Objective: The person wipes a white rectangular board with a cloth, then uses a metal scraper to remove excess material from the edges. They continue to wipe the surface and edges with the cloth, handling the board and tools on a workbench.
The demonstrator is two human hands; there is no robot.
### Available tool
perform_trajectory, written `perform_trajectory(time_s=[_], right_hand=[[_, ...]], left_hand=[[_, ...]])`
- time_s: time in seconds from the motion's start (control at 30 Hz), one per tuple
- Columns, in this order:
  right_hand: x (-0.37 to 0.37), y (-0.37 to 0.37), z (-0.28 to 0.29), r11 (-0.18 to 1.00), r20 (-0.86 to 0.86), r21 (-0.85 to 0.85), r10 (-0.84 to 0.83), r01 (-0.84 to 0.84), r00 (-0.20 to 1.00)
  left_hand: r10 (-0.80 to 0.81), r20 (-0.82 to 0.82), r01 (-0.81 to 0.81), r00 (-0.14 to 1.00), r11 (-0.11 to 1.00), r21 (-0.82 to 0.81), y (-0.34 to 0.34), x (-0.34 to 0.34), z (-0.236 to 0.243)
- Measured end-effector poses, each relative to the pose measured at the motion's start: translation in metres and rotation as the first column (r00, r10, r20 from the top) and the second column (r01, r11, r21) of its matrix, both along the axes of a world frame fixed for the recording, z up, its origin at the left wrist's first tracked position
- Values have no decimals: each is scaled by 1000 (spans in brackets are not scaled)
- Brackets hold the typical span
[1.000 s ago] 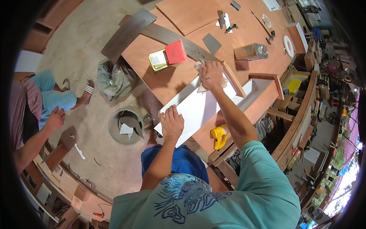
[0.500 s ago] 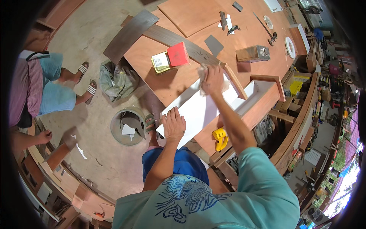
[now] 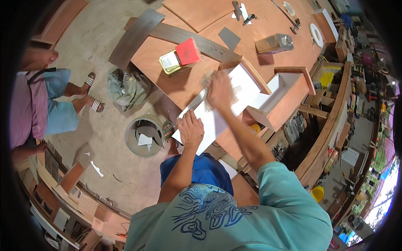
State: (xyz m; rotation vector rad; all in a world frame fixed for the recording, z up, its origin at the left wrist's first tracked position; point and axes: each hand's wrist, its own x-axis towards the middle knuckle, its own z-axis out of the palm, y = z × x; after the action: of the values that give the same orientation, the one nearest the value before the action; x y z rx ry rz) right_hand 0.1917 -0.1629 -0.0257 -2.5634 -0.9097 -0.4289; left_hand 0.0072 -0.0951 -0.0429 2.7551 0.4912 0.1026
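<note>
My right hand (image 3: 220, 90) is closed on a pale, crumpled rag (image 3: 206, 79) and presses it on a long white panel (image 3: 212, 129). The panel's far end lies inside a wooden drawer box (image 3: 256, 76); its near end points toward me. On that near end my left hand (image 3: 191, 129) rests flat, fingers stretched out and holding nothing. Right of the panel stands a second wooden drawer (image 3: 287, 102) with a white inside. Behind my right hand are a tin with a red and yellow label (image 3: 180, 56) and a dark strip of board (image 3: 197, 42).
A rectangular metal can (image 3: 274, 43), a grey sheet (image 3: 229, 38) and a clamp (image 3: 289, 19) lie on the workbench. Left of it, a sack (image 3: 127, 88) and a round bin (image 3: 144, 136) stand on the floor. Another person (image 3: 63, 100) is at the far left.
My right hand has drawn the rag left along the panel, a little nearer to my left hand. The left hand stays on the panel. The whole view has shifted slightly.
</note>
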Motion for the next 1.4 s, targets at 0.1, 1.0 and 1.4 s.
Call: perform_trajectory(time_s=[0.1,1.0,1.4], right_hand=[[-76,-10,5,982,-254,-54,163,-182,953],[-11,-77,-5,926,-5,-63,-374,373,927],[15,-69,-1,972,24,9,-235,235,972]], left_hand=[[-7,2,7,1000,1000,-13,0,1,0],[-2,-1,2,1000,1000,25,-2,2,2],[19,-15,-19,1000,1000,-18,-1,2,5]])
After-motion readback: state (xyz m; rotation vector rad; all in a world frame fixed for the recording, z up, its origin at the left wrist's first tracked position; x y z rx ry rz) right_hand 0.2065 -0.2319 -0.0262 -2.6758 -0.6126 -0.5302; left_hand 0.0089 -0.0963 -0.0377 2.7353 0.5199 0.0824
